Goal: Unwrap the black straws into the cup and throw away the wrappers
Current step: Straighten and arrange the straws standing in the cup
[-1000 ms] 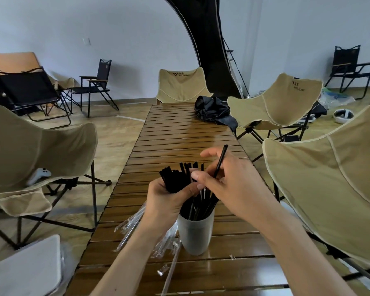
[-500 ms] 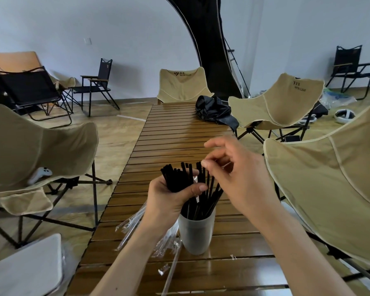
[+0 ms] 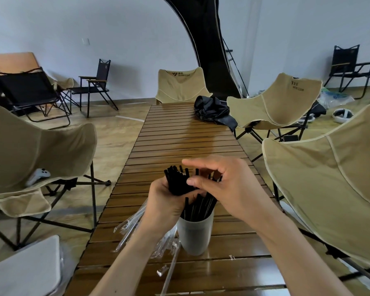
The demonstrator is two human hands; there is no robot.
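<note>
A grey cup [image 3: 194, 236] stands on the slatted wooden table [image 3: 179, 142] near its front, with several black straws [image 3: 203, 206] leaning in it. My left hand [image 3: 165, 201] grips a bundle of black straws [image 3: 176, 182] just above and left of the cup. My right hand [image 3: 224, 186] hovers over the cup with fingers spread, its thumb touching the bundle's tips; nothing is visibly held in it. Clear plastic wrappers [image 3: 130, 229] lie on the table left of the cup, partly hidden by my left forearm.
Beige folding chairs stand on the left [image 3: 36, 150], at the far end [image 3: 179, 86] and on the right [image 3: 329, 167]. A black bag [image 3: 214, 110] lies at the table's far right. A white lid-like surface [image 3: 26, 272] is at the bottom left.
My right hand dropped its single black straw into the cup and moved back toward the bundle in my left hand, which stayed in place.
</note>
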